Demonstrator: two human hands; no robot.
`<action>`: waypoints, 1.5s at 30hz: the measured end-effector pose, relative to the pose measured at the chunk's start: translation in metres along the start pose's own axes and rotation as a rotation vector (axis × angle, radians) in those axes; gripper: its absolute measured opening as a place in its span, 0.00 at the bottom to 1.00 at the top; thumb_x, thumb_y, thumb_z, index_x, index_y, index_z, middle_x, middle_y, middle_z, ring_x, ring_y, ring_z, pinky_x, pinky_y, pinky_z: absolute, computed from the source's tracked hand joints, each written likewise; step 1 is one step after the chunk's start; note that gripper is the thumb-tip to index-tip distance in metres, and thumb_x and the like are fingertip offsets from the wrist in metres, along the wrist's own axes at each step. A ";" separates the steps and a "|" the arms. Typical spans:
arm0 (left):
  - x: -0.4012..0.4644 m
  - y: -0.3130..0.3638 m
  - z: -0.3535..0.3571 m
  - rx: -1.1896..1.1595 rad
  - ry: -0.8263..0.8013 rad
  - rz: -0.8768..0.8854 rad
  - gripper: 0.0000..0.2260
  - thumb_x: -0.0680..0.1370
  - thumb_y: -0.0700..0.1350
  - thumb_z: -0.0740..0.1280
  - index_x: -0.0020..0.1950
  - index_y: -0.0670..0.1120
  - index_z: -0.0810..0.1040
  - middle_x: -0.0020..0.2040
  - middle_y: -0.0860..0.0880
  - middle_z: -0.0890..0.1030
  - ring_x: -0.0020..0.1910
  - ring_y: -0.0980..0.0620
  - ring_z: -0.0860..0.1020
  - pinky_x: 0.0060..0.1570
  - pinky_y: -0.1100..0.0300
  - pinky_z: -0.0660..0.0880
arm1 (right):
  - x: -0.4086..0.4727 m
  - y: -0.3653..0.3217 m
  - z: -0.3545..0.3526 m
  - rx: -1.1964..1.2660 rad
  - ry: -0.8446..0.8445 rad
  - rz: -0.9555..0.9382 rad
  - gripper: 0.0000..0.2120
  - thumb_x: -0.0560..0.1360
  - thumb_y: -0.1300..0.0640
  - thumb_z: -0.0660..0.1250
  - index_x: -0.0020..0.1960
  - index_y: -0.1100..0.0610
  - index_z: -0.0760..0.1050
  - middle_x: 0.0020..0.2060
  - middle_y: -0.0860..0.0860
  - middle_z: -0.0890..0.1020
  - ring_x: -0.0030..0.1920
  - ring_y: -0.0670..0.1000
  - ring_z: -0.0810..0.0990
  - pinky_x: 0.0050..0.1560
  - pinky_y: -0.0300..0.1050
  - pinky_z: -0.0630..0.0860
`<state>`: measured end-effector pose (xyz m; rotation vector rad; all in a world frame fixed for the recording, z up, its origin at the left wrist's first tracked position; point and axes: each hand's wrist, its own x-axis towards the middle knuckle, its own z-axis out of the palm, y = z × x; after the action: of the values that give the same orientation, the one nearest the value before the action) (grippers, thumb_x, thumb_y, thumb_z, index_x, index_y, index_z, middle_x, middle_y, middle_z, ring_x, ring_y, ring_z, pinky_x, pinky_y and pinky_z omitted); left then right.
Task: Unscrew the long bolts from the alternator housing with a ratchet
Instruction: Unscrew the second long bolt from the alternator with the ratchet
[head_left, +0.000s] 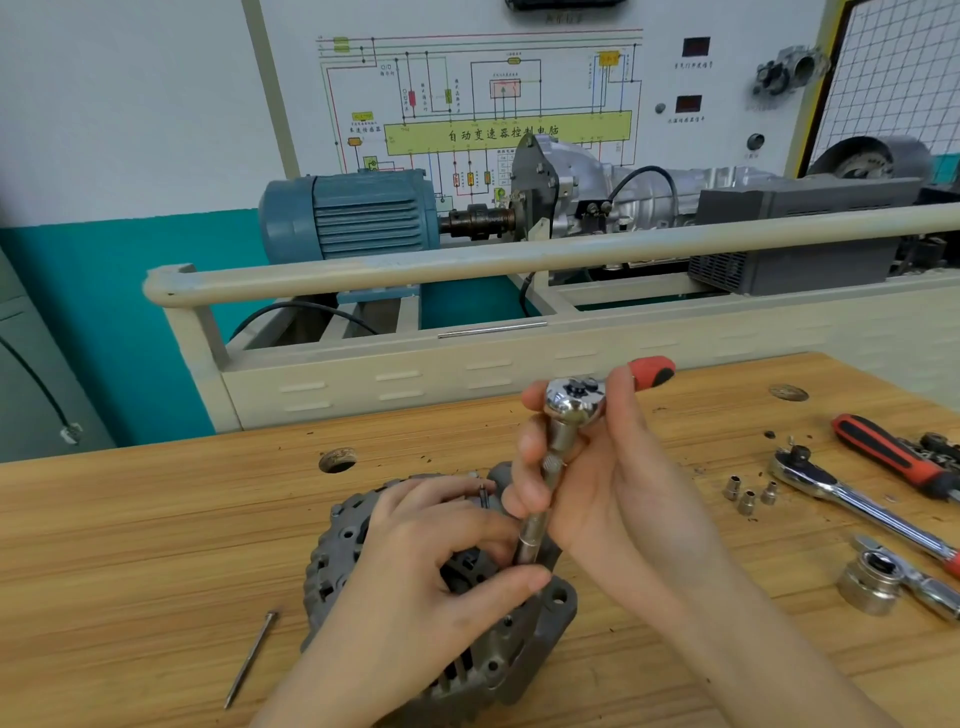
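Alternator housing grey ribbed casting; right hand grips chrome ratchet.

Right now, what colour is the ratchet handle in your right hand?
Red with black, on the ratchet handle past the right hand; head view.

Left hand: palm down, resting on the dark grey cast-metal alternator housing; thumb and forefinger pinch the lower end of the slim steel extension bar.
Right hand: raised, palm turned inward, fingers curled round the bar just under the chrome ratchet head.
Forearms: both bare, entering from the bottom edge, the right one slanting in from the lower right.
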<state>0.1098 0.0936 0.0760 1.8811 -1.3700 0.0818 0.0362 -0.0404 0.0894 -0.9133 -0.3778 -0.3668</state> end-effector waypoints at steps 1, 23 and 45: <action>0.000 0.000 0.000 0.004 -0.004 0.000 0.08 0.63 0.66 0.62 0.32 0.64 0.73 0.56 0.71 0.69 0.59 0.76 0.62 0.56 0.81 0.50 | 0.000 0.001 0.001 -0.012 0.000 -0.012 0.20 0.70 0.40 0.65 0.48 0.55 0.81 0.36 0.51 0.81 0.32 0.47 0.79 0.37 0.40 0.75; -0.001 -0.003 0.001 0.074 -0.027 0.068 0.24 0.66 0.66 0.56 0.42 0.50 0.82 0.48 0.60 0.79 0.60 0.74 0.62 0.59 0.76 0.48 | -0.005 0.002 0.016 -0.268 0.058 -0.059 0.20 0.67 0.38 0.67 0.53 0.49 0.78 0.36 0.51 0.80 0.32 0.48 0.78 0.36 0.39 0.75; 0.001 -0.004 0.003 0.051 0.000 0.114 0.18 0.67 0.66 0.59 0.51 0.58 0.74 0.56 0.67 0.72 0.60 0.69 0.66 0.60 0.74 0.49 | -0.006 0.003 0.015 -0.030 0.016 -0.002 0.22 0.72 0.39 0.57 0.45 0.54 0.80 0.29 0.48 0.78 0.30 0.47 0.77 0.37 0.39 0.74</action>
<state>0.1122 0.0917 0.0719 1.8436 -1.4872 0.1758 0.0294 -0.0257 0.0930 -0.9386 -0.3592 -0.3818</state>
